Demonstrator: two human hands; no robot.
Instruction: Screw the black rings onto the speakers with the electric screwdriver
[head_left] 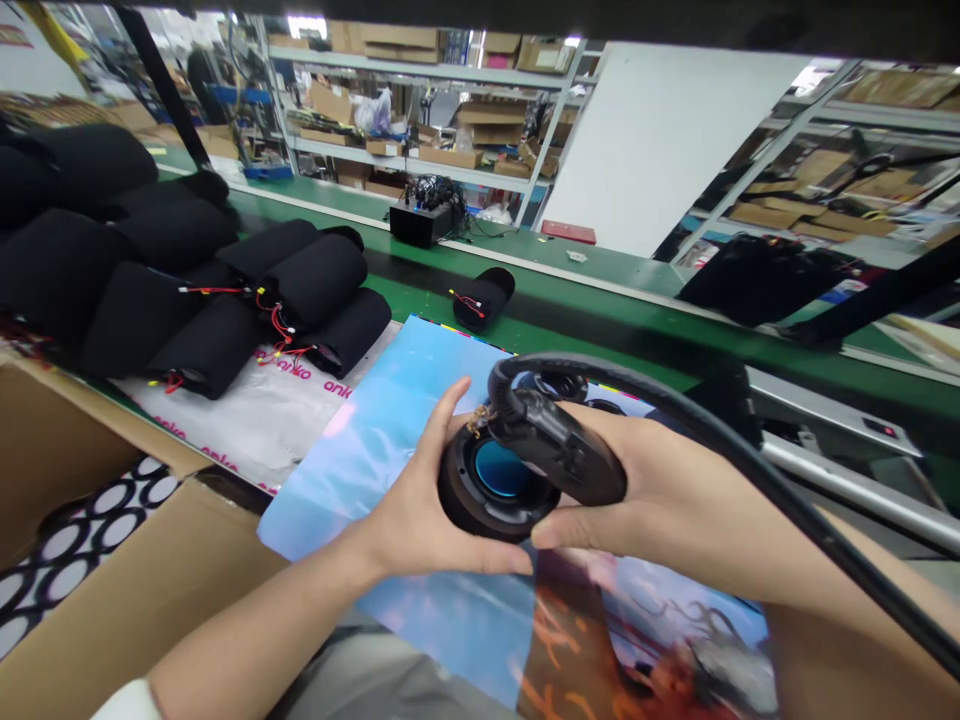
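My left hand is wrapped around the side of a round black speaker with a shiny blue centre. Over that speaker, my right hand grips a black corded hand tool; its thumb touches the speaker's rim. The tool's thick black cord loops up and runs off to the lower right. Small brassy bits, perhaps screws, show near the cord's bend. The tool's working end is hidden. Beneath both hands lies a glossy printed sheet, and more round black parts sit behind the tool.
Many black fabric-covered cylinders with red wires are piled at left on a printed plastic sheet. One cylinder stands apart on the green bench. An open cardboard box holds round parts at lower left. A metal bar is at right.
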